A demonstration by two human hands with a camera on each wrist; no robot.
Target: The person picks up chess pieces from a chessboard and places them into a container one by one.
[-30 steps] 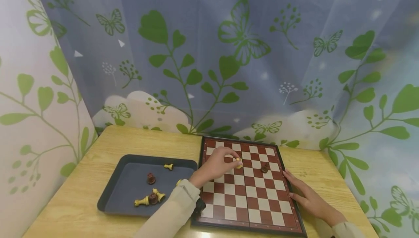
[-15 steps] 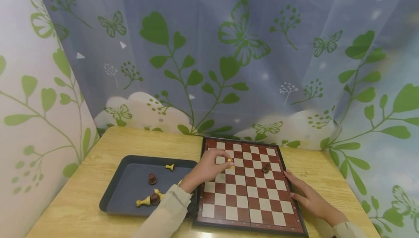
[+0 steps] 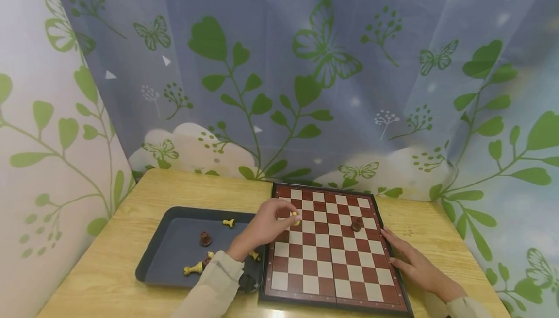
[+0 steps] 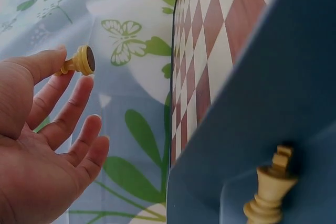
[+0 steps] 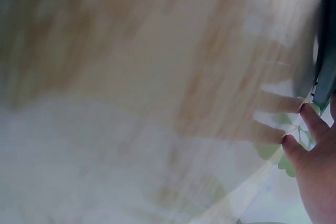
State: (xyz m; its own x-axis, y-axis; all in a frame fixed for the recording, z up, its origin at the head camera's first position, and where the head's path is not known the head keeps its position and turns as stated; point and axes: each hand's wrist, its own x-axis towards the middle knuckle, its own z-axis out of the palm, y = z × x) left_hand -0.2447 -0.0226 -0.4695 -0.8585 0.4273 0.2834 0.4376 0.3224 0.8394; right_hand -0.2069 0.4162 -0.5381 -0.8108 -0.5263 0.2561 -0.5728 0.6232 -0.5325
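Note:
My left hand (image 3: pixel 267 225) pinches a small yellow chess pawn (image 4: pixel 81 62) between thumb and index finger, over the left half of the chessboard (image 3: pixel 311 269). The pawn's dark base faces outward in the left wrist view, and the other fingers are spread loosely. On the board's right half stands a dark brown chess piece (image 3: pixel 356 225) with a pointed top. My right hand (image 3: pixel 412 262) rests along the board's right edge, its fingers extended; in the right wrist view its fingers (image 5: pixel 314 121) reach toward the dark rim.
A dark blue-grey tray (image 3: pixel 153 250) lies left of the board, under my left forearm. It holds several yellow and brown chess pieces, among them a yellow king (image 4: pixel 268 195) and a brown piece (image 3: pixel 205 239). Behind the wooden table (image 3: pixel 105 259) hangs a leaf-patterned curtain (image 3: pixel 279 90).
My left hand has moved left across the board, from near its middle fold toward the tray, carrying the pawn. My right hand stays at the board's edge.

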